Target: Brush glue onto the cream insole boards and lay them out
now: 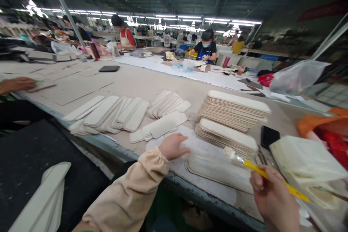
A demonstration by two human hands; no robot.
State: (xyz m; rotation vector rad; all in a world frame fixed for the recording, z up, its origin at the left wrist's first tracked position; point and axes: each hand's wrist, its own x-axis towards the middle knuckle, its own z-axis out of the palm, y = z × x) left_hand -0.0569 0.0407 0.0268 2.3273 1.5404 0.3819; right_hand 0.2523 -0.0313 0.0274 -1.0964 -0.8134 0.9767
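My left hand [173, 146], in a beige sleeve, rests flat on the white work sheet [201, 145] at the table's near edge, holding nothing, just below a fan of pale insole pieces [163, 125]. My right hand [272, 197] grips a yellow-handled brush [261, 172]. Its white bristles hover over a glossy insole outline [217, 170] on the sheet. Two tall stacks of beige insoles [233, 112] stand just beyond the brush.
More insole pieces [106, 114] lie fanned at the left. A black phone [269, 136] lies beside the stacks, with a cream bag [304, 163] and orange bag [320, 121] at right. Another person's hand [16, 84] rests far left. Workers sit at the back.
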